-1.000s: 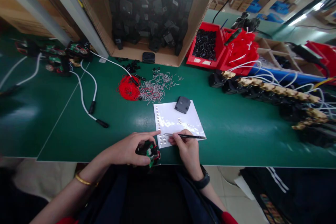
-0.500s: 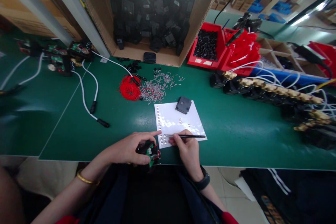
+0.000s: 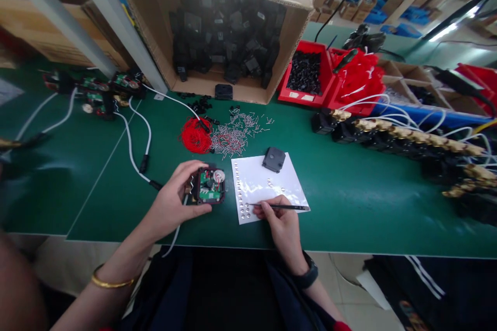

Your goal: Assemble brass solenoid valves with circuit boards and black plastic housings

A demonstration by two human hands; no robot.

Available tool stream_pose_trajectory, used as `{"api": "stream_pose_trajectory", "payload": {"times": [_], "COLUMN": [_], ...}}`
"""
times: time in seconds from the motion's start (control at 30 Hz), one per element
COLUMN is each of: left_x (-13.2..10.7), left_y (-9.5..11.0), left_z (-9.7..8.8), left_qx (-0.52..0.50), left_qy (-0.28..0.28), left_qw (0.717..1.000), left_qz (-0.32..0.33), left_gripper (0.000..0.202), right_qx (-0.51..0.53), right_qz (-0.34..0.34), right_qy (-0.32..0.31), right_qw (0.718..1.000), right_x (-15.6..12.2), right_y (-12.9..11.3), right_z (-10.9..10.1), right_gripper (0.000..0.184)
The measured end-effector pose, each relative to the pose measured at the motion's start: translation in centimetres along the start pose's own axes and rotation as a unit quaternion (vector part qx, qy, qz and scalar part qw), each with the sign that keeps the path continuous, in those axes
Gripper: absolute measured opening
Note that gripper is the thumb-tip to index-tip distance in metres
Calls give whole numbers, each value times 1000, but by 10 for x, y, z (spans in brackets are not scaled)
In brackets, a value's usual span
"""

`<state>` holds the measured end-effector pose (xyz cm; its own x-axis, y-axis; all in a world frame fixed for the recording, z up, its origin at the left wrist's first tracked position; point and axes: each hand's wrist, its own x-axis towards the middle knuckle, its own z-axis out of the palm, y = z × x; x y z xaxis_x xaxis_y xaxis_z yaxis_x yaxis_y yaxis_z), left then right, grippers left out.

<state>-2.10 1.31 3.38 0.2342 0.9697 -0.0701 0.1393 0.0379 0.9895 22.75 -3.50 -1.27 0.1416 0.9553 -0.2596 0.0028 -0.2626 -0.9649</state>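
My left hand (image 3: 179, 201) grips a black housing with a green circuit board (image 3: 210, 186) inside, its open face turned up. A white cable trails from it toward the table's front edge. In my right hand (image 3: 280, 220) is a pair of black tweezers (image 3: 288, 207), held like a pen with the tips pointing left. Those tips are over a white sheet (image 3: 258, 170) that carries small round clear dots, a column of them along its left edge. A dark grey square cover (image 3: 274, 159) lies on the sheet's far edge.
Beyond the sheet lie many small metal pins (image 3: 232, 139) and a coil of red wire (image 3: 196, 135). An open cardboard box (image 3: 289, 57) of black housings stands behind. Red bins (image 3: 297, 95) and a row of brass-fitted units (image 3: 404, 131) are at the right; more circuit-board units (image 3: 95, 98) sit left.
My left hand has moved left and away from the sheet, turning the housing so its board faces up. My right hand still holds the tweezers at the dots. The view has shifted slightly.
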Motion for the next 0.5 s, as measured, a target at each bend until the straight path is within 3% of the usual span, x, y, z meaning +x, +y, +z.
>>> {"api": "stream_pose_trajectory", "payload": {"times": [0.13,0.27,0.4,0.5], "left_x": [8,12,12,12], "left_y": [-7,-27,-37,-38], "left_z": [16,37,45,45], "left_qx": [-35,-94,-121,-129], "left_qy": [60,67,52,40], "left_qw": [997,993,991,990], "left_qz": [29,36,36,39], "left_gripper": [71,69,67,67], "right_qx": [87,220,317,328], "right_qz": [40,87,85,80], "right_qy": [4,-8,-66,-88], "right_qw": [995,972,942,937], "right_x": [0,10,27,35], "right_y": [-3,-22,-48,-59], "right_z": [-4,-1,20,38], "right_gripper": [27,28,27,26]}}
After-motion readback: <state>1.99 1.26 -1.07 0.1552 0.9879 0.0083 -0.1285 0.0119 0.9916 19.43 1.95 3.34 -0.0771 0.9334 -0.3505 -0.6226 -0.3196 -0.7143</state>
